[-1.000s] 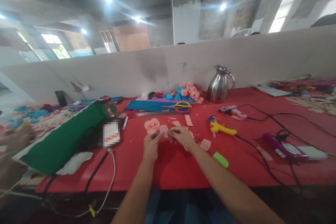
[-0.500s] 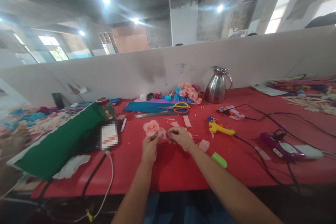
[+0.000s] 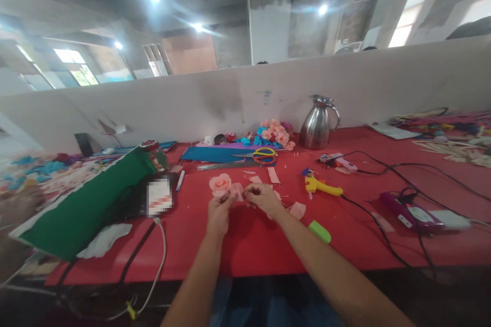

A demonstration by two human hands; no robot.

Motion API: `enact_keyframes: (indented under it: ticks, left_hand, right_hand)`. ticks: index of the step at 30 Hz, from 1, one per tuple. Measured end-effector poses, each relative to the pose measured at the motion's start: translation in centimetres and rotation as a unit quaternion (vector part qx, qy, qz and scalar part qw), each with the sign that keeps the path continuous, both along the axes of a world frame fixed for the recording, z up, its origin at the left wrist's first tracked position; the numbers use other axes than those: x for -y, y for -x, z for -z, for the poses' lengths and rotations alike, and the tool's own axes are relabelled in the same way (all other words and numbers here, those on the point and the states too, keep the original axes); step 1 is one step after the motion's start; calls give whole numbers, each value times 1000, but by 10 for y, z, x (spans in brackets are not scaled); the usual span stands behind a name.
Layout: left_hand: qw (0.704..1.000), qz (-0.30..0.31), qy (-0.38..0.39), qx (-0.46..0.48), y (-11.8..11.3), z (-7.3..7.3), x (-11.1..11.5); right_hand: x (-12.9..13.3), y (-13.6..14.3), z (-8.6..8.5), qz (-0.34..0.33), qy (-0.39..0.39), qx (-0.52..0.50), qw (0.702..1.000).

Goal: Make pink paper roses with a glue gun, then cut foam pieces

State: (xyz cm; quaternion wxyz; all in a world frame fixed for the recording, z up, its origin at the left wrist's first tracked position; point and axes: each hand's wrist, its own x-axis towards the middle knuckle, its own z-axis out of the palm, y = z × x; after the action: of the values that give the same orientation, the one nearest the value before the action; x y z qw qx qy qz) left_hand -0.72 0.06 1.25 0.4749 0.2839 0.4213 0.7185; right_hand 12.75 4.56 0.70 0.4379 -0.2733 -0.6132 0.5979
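Observation:
Pinched in the fingers of my left hand (image 3: 220,210) is a pink paper petal (image 3: 238,192). My right hand (image 3: 265,199) is closed at the petal's right edge, fingertips together; whether it grips the edge too is hard to make out. Just beyond my left fingers shows a pink paper rose (image 3: 220,184), and I cannot tell whether it lies on the table or is held. More pink paper pieces (image 3: 297,210) lie beside and under my right wrist. A lime-green block (image 3: 319,232) rests near my right forearm.
Yellow-handled scissors (image 3: 264,153) lie on blue paper (image 3: 207,154) at the back, near a bunch of paper flowers (image 3: 276,133). A steel jug (image 3: 318,123) stands behind. To the right are a yellow corded glue gun (image 3: 324,187) and a purple power box (image 3: 412,213); a green board (image 3: 88,209) leans left.
The petal between my hands has turned slightly and shows more of its flat face. My hands have stayed in nearly the same place.

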Motion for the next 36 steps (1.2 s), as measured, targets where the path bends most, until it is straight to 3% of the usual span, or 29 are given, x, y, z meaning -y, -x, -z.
enact_keyframes:
  ticks: [9,22,29,36]
  left_hand:
    - [999,13,8,30,5,7,-2]
    - [998,21,16,63,6,5,-3]
    - [999,-15,34,37,4,2,0]
    - [999,-40,27,18,4,4,-3]
  right_hand:
    - [3,1,-3,4,22,-16,1000]
    - [2,2,-1,-21,34,-45,998]
    - [0,1,-2,18,18,-42,999]
    - [-5,2,4,103,25,-13,994]
